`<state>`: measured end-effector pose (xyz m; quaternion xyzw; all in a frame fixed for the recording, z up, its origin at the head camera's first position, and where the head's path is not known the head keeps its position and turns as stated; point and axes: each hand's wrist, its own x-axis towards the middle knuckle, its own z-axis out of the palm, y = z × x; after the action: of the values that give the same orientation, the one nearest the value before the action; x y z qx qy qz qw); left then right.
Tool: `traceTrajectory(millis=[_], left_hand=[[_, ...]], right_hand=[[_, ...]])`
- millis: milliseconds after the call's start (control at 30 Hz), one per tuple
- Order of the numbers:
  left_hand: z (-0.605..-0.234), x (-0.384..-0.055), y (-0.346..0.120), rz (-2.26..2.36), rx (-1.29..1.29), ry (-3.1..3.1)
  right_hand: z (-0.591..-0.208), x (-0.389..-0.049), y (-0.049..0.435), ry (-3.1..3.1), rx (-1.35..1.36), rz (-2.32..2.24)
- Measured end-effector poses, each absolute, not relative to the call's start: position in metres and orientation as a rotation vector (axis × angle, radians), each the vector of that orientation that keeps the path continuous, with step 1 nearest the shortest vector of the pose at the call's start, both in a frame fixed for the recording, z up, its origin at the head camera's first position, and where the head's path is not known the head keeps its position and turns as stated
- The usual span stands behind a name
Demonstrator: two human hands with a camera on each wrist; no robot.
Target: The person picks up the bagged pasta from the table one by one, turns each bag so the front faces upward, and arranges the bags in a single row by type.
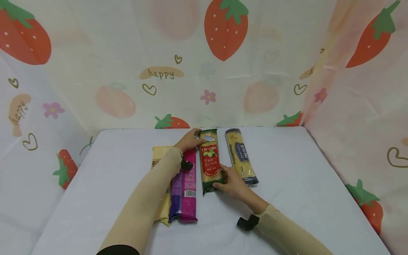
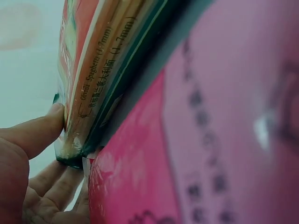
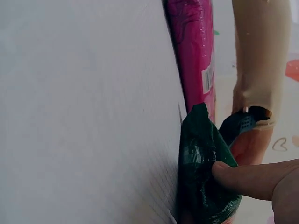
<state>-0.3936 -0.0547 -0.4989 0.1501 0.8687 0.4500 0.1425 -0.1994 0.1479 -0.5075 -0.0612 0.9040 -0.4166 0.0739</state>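
A long spaghetti pack [image 1: 210, 159] with a red label and green ends lies in the middle of the table. My left hand [image 1: 189, 140] grips its far end, and in the left wrist view the thumb [image 2: 39, 130] presses one side with fingers behind. At the near end my right hand [image 1: 235, 182] holds the pack between thumb and fingers. The right wrist view has that thumb on the green end of the wrapper [image 3: 198, 158]. Just left of it lies a pink and purple pack [image 1: 188, 202], partly under my left forearm.
To the right lies a yellow spaghetti pack [image 1: 241, 156] with a dark blue label, slightly slanted. A pale yellow pack [image 1: 163, 210] sits left of the pink one, mostly hidden by my left sleeve. Strawberry-print cloth walls [image 1: 197, 95] border the white table [image 1: 287, 212].
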Motion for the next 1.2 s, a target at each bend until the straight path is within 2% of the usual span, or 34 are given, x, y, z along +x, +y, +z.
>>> traceTrajectory(millis=[433, 733, 1200], left_hand=[[-0.498, -0.391, -0.070, 1.345, 0.370, 2.557], [-0.491, -0.385, -0.100, 1.235, 0.561, 2.541], [-0.480, -0.354, -0.133, 0.896, 0.712, 2.659]], right_hand=[[-0.505, -0.196, 0.142, 2.752, -0.165, -1.149], [-0.502, -0.192, 0.143, 2.796, -0.177, -1.143], [-0.484, -0.166, 0.124, 2.823, -0.460, -1.261]])
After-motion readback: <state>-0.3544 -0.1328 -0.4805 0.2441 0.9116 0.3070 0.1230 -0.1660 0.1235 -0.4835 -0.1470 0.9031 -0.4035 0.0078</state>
